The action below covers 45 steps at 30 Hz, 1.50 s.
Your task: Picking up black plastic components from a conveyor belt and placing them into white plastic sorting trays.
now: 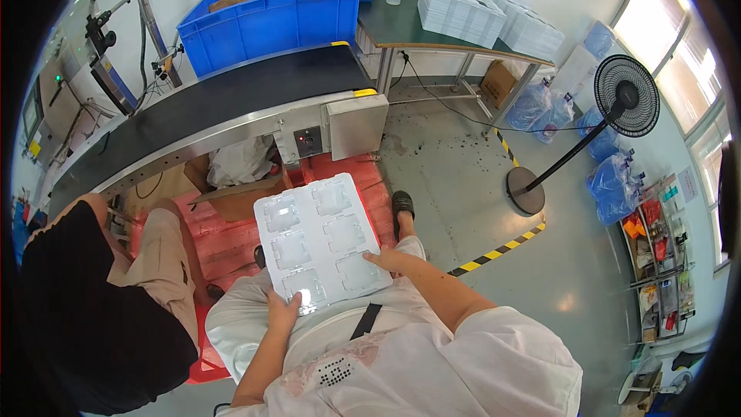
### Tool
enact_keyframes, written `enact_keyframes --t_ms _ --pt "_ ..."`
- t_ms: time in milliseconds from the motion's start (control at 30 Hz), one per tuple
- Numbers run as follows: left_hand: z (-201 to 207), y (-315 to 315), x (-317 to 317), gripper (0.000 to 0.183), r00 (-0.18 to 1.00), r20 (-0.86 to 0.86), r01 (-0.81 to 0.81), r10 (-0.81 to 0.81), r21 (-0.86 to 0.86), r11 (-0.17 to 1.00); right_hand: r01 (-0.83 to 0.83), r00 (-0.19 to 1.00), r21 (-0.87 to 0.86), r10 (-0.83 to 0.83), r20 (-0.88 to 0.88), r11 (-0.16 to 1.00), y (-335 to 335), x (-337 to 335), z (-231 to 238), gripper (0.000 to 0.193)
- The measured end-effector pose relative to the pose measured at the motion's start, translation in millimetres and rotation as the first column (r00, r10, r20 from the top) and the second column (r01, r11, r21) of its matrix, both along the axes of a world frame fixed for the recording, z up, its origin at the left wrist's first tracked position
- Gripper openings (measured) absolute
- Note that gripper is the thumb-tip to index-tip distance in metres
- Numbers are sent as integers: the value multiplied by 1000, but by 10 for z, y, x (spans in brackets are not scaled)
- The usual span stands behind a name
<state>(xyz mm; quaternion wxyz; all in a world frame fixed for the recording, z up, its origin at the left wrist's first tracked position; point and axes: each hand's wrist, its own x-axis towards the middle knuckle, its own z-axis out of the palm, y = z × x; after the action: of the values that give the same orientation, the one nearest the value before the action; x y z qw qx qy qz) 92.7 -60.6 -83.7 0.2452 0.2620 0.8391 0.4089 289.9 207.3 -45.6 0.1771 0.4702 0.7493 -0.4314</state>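
The white tray (315,241), between the grips, is likely light and bendy, best held by opposite rims. The left hand (282,313) clasps its near corner, the right hand (387,260) its right edge; fingers underneath seem hidden. Beyond the grips: a conveyor belt (231,100).

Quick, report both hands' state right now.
Left hand: closed on the near-left corner of the white six-pocket plastic tray, thumb on top.
Right hand: closed on the same tray's right edge, thumb on top.
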Motion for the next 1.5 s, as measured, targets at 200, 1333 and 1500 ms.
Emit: enact_keyframes --t_ms 200,1333,1500 --pt "-247 -88 -143 68 996 -13 83 -84 -74 994 -40 981 -386 109 158 922 128 -118 274 80" --pt "480 159 282 82 718 -466 284 -517 -482 829 -115 965 -136 143 221 984 25 -119 227 78" --pt "541 288 204 77 758 -423 374 -497 -343 862 -382 921 214 389 10 899 463 317 -880 78"
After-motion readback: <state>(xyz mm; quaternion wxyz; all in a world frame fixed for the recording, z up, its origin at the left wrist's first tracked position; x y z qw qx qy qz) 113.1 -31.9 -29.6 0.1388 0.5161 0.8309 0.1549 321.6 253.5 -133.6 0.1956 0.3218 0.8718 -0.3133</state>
